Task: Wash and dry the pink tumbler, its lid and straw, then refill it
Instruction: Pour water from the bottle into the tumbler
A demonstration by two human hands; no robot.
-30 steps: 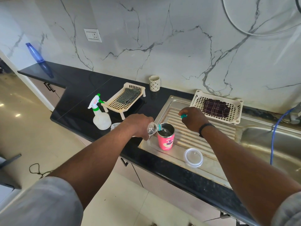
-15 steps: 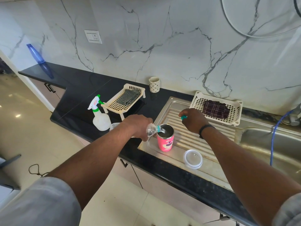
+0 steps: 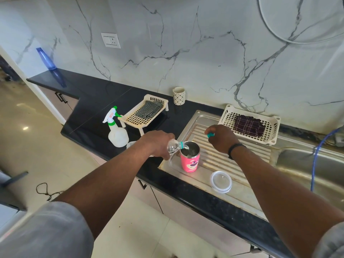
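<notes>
The pink tumbler [image 3: 190, 160] stands upright and open on the steel drainboard [image 3: 219, 161]. My left hand [image 3: 158, 144] grips a clear water bottle [image 3: 174, 147], tipped with its mouth over the tumbler's rim; water runs into the cup. My right hand [image 3: 221, 138] hovers just behind the tumbler and pinches a teal bottle cap [image 3: 210, 135]. The tumbler's clear lid [image 3: 221, 181] lies flat on the drainboard to the right of the cup. No straw is visible.
A white basket [image 3: 271, 131] with a dark checked cloth sits behind the drainboard. The sink basin [image 3: 305, 164] and a blue hose [image 3: 316, 159] are at right. On the black counter [image 3: 96, 112] stand a spray bottle [image 3: 117, 131], a cream rack [image 3: 137, 120] with a cloth, and a patterned cup [image 3: 179, 95].
The bottle stays tipped over the tumbler and keeps pouring. Both hands hold nearly the same places; only the view has shifted slightly.
</notes>
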